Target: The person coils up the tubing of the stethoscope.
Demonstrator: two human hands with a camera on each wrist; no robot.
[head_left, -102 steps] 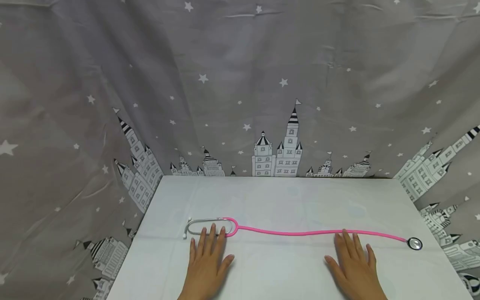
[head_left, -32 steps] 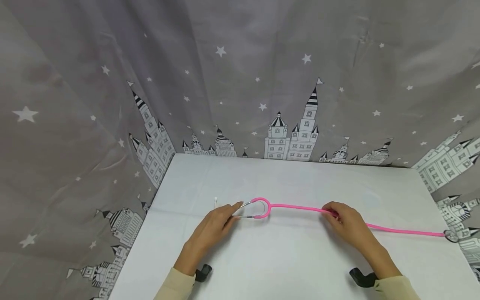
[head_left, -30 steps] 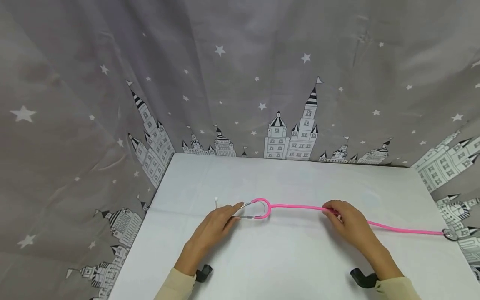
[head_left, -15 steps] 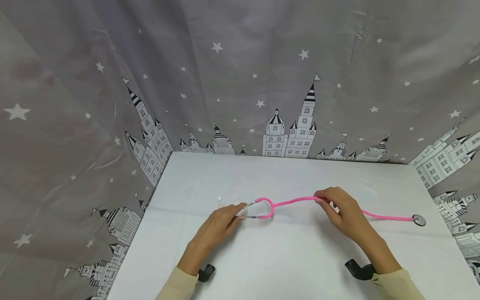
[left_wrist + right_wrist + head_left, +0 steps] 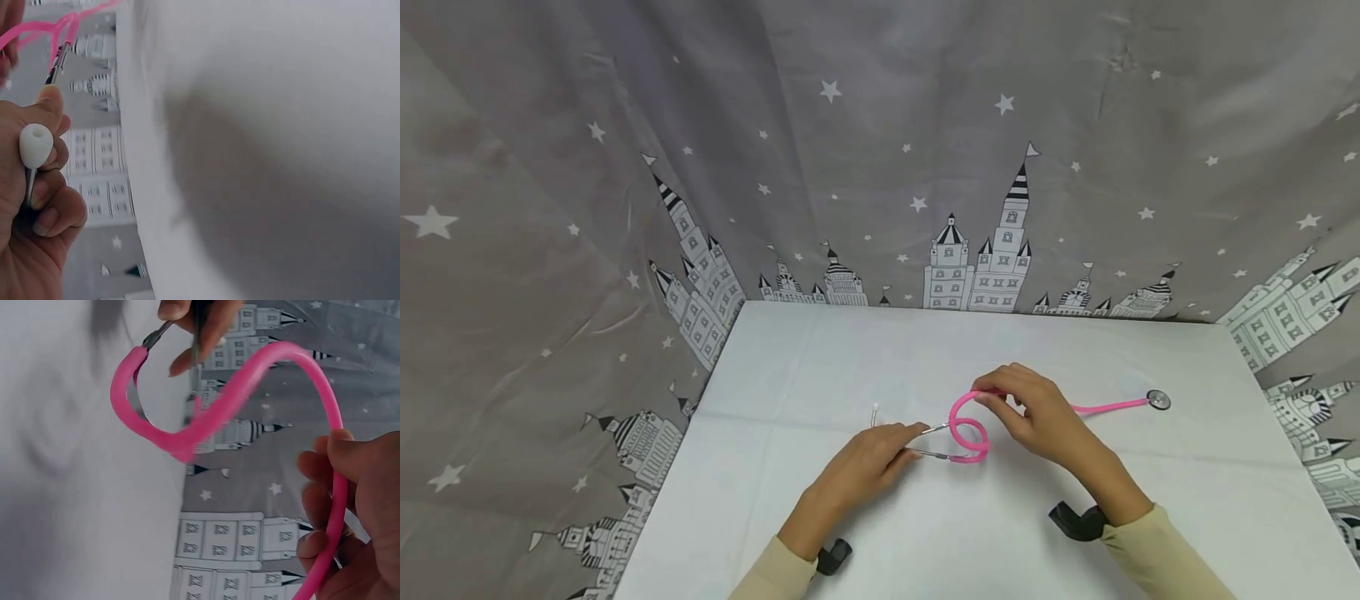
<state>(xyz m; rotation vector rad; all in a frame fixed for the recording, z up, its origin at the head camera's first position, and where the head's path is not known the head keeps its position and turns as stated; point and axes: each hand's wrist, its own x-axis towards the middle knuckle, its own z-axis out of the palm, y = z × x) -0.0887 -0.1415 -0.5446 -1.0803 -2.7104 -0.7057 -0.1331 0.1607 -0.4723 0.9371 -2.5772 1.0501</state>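
Stethoscope (image 5: 953,414): ran from the left hand to beyond the right.
Left hand (image 5: 863,460): fingers curled round the metal arms (image 5: 58,64), a white eartip (image 5: 35,147) beside the palm.
Right hand (image 5: 1033,417): pinched the pink tube (image 5: 240,390), thumb against fingers.
Loop: bowed between the hands.
Disc (image 5: 1159,400): right of the right hand.
Risk: the tube's springiness could have undone the loop if the pinch slackened; a brisk pull might have swung the disc.
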